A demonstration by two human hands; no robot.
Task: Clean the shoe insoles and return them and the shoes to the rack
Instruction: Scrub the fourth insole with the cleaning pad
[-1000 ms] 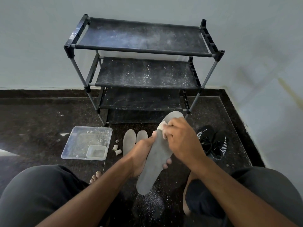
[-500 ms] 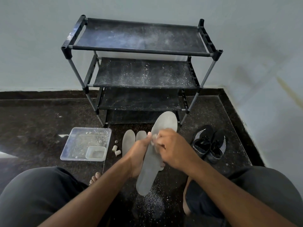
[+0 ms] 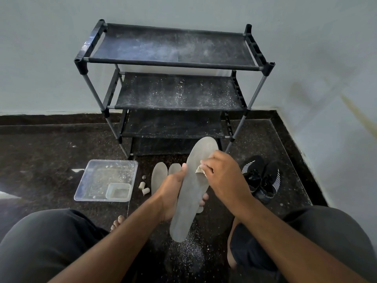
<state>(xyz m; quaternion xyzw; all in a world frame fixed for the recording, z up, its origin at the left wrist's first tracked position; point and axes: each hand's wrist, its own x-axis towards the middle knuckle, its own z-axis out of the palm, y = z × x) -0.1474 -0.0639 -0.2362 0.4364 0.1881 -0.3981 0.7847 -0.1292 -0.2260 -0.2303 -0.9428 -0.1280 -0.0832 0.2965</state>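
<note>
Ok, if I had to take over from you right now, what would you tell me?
Left hand: grips the grey insole from underneath, holding it up over the floor.
Right hand: pinches a small pale wipe against the insole's upper half.
Two more insoles lie on the floor behind the left hand. The black shoes sit on the floor to the right. The rack holds no shoes and is dusty.
Done: rubbing is under way; powder lies on the floor below.
Left: finish this insole, check the others, then put the insoles and shoes back on the rack.
</note>
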